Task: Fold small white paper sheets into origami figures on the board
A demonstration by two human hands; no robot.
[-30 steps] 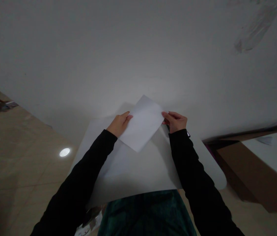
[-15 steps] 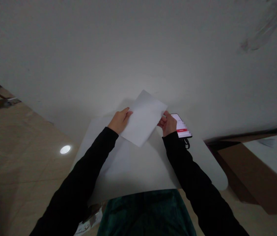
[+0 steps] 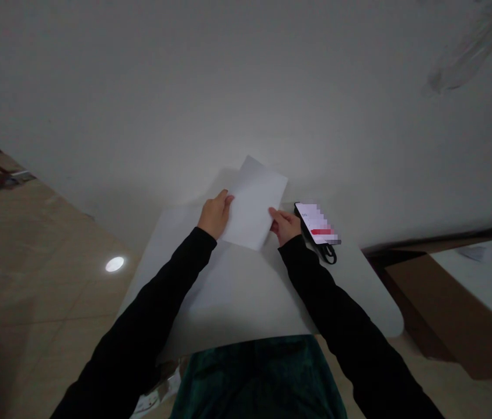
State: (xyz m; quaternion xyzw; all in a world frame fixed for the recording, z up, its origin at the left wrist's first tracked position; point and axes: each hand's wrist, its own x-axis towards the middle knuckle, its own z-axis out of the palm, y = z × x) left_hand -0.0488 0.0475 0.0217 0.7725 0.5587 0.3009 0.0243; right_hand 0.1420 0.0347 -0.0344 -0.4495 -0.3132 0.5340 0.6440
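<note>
A white sheet of paper (image 3: 252,203) is raised slightly, tilted above a white table (image 3: 246,302). My left hand (image 3: 215,214) grips the sheet's left edge. My right hand (image 3: 285,226) pinches its lower right edge, next to a black-cased smartphone (image 3: 317,224). The phone lies on the table with its screen lit and blurred, just right of my right hand. A black strap (image 3: 328,254) trails from its lower end. Both my sleeves are black.
A white wall (image 3: 246,87) rises past the table's far side. Beige floor tiles (image 3: 45,291) reflect a round light at left. A brown cardboard box (image 3: 438,314) stands at right. Dark green cloth (image 3: 259,378) shows at the near table edge.
My right hand has moved left and down along the sheet, uncovering the whole phone. The sheet has turned slightly more upright.
</note>
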